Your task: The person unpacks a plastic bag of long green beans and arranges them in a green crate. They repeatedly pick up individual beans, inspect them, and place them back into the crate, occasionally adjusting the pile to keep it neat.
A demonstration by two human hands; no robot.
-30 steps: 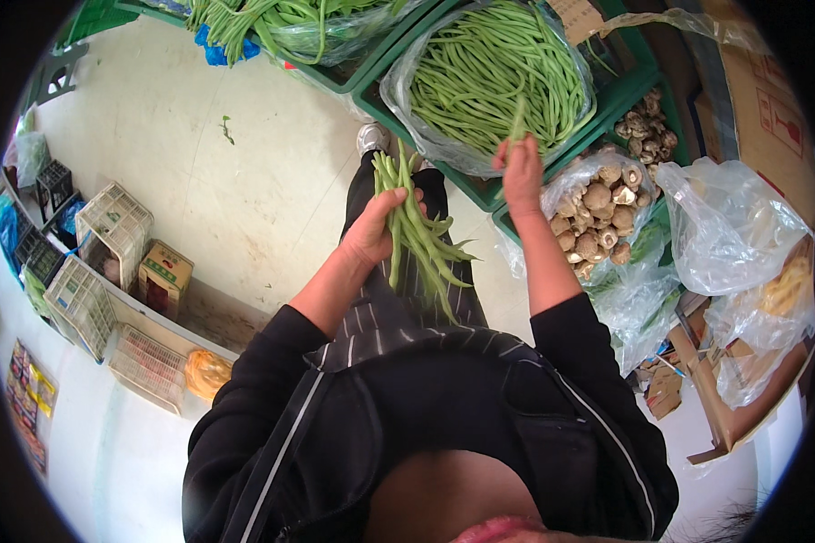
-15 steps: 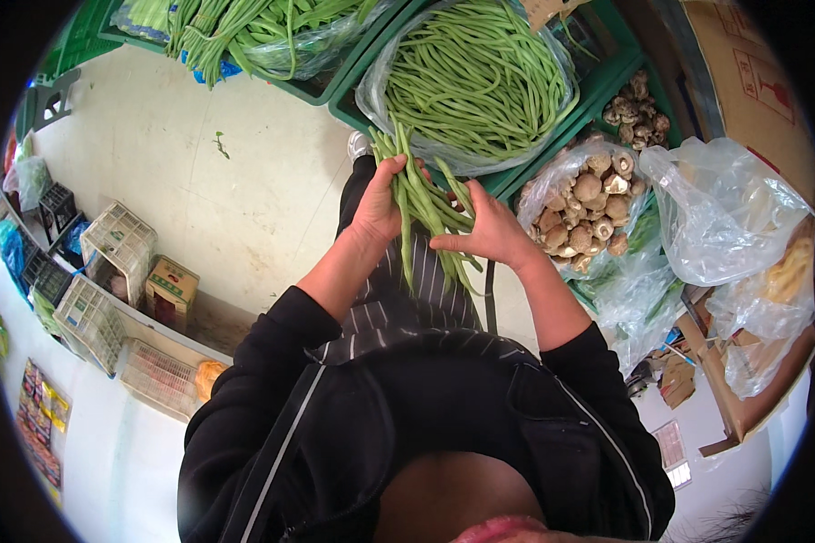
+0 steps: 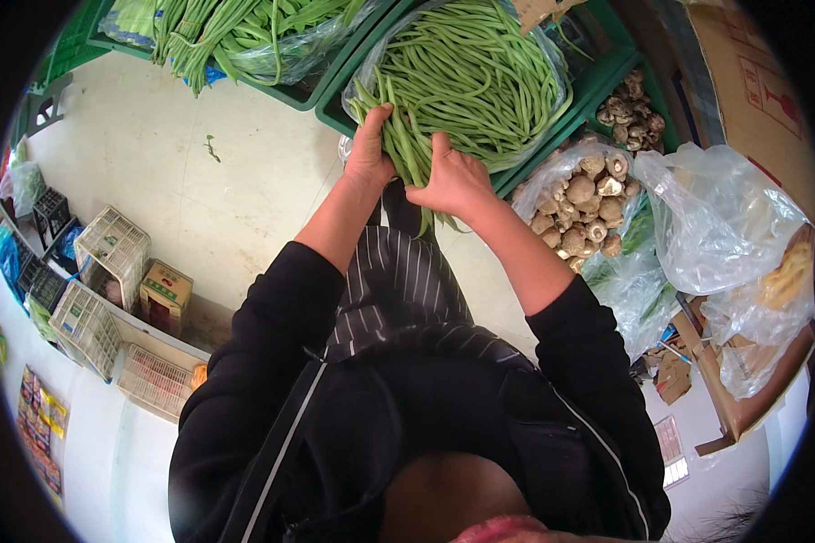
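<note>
Grasping the bean bunch (image 3: 407,149) in left hand (image 3: 368,154), bracing it with right hand (image 3: 453,181), not showing whether clenching those fingers, perhaps risking spillage by squeezing unevenly.

Just beyond the left hand (image 3: 369,156) and right hand (image 3: 459,185), a green plastic crate (image 3: 592,83) bears a clear plastic bag (image 3: 505,162) heaped with green beans (image 3: 471,81). Farther forward and left of the left hand, an adjoining green crate (image 3: 301,93) carries bundled long beans (image 3: 195,54). Left of the left hand, the pale floor (image 3: 244,163) has a leafy green scrap (image 3: 211,149) on it.
</note>
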